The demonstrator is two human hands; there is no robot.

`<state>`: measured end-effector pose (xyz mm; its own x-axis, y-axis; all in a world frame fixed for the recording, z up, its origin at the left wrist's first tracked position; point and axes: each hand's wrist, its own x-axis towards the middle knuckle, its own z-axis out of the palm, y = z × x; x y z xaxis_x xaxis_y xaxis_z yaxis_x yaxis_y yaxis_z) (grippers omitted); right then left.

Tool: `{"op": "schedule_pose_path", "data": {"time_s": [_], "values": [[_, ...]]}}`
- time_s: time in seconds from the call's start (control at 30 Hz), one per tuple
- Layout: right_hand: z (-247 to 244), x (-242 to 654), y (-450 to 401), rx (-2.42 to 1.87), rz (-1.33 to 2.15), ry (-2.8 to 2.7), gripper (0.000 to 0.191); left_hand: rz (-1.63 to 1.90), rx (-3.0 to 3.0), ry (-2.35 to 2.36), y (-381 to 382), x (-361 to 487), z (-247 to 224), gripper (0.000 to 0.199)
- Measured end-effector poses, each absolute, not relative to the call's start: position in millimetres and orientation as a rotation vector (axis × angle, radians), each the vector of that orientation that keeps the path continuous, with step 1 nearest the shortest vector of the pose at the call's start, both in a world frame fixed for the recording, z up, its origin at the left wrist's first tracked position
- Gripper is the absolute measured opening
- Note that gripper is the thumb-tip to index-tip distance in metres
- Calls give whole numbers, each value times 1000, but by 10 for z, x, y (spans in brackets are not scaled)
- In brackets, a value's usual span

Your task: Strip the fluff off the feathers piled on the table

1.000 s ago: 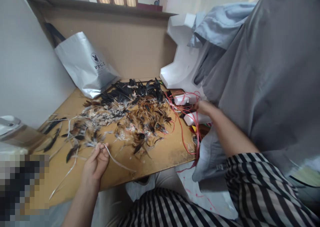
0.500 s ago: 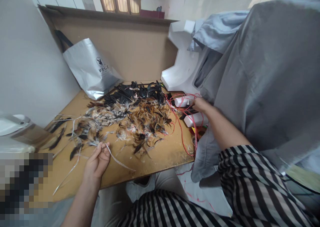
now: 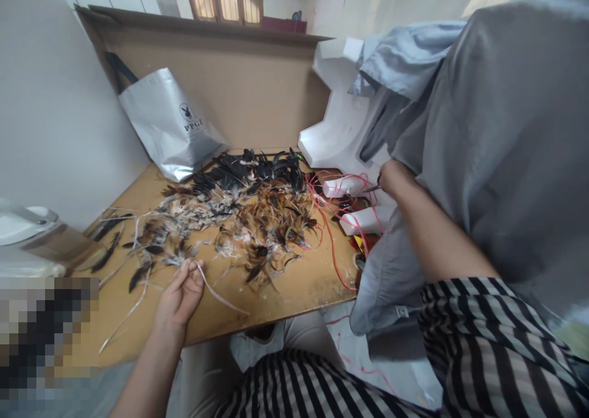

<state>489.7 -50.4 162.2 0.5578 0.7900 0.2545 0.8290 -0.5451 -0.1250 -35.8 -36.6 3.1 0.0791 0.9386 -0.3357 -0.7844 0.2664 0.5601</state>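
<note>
Near the table's front edge, my left hand pinches a thin white strip whose free end trails right over the wood. Beyond it lie brown feathers and black feathers in a spread heap. My right hand is closed at the table's right side, beside the hanging grey cloth, on a thin dark object that I cannot make out. Red string lies tangled left of that hand, around white foam pieces.
A silver bag leans at the back left before a cardboard panel. White foam and grey cloth stand at the right. A lidded container sits at the left edge.
My right hand has moved right and slightly up, away from the foam pieces, and the dark object now shows at its fingers. My left hand has kept its pinch and barely moved.
</note>
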Motion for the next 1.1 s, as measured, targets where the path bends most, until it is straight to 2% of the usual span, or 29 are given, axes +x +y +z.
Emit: {"op": "schedule_pose_path", "data": {"time_s": [0.07,0.17,0.3,0.43,0.53,0.63,0.77,0.87,0.97,1.1], "values": [[1721,4873,-566,-2595,-270,-1255,15,1314,272,716,-364,-364,25,16],[1831,4748,-676,-2256,-153,-1133,21,1314,291,714,-371,-361,39,14],[1697,4262,-746,-1675,612,-899,28,1325,258,721,-387,-343,74,16],[1195,3338,-853,-1272,1362,-804,29,1345,240,704,-388,-346,61,17],[770,2611,-1008,-966,1794,-662,30,1359,230,663,-392,-376,29,18],[497,2132,-1134,-856,2051,-506,26,1372,218,598,-404,-414,4,19],[432,1894,-1111,-870,2173,-513,26,1407,207,533,-402,-448,-19,18],[471,1880,-914,-925,2131,-610,26,1426,205,516,-393,-454,-23,17],[496,2027,-576,-1068,1878,-709,26,1439,199,511,-395,-449,-8,18],[564,2483,-77,-967,1462,-662,27,1417,195,486,-399,-439,10,19]]}}
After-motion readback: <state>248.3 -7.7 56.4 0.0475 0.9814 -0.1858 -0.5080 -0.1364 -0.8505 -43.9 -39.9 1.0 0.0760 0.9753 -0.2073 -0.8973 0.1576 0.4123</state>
